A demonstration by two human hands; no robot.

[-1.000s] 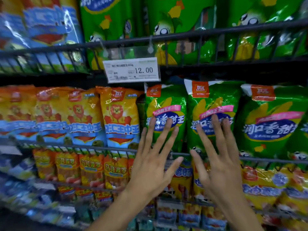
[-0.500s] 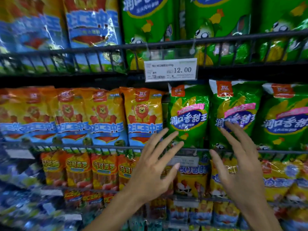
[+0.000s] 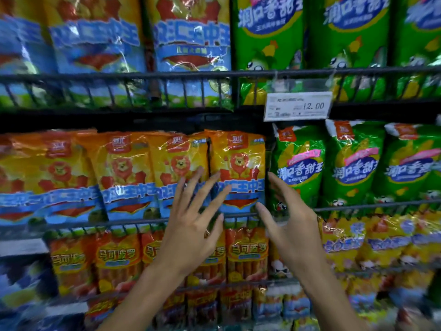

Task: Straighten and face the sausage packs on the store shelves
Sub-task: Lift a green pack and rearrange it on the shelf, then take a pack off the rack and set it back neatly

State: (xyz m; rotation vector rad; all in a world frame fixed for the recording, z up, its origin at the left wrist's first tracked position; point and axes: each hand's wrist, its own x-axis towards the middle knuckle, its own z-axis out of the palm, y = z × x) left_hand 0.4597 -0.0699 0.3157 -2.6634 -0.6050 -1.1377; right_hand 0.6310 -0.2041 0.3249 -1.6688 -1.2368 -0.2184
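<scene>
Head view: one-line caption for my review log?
Both open hands, left and right, reach toward the rightmost orange lion pack on the middle shelf.

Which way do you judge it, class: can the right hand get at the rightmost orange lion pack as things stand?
Probably yes. The right hand, fingers spread, is raised by the orange lion pack's right edge; only the low wire rail crosses the pack's foot.

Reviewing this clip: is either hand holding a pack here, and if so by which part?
Nothing is held. The left hand and right hand are spread open either side of the rightmost orange lion sausage pack.
</scene>
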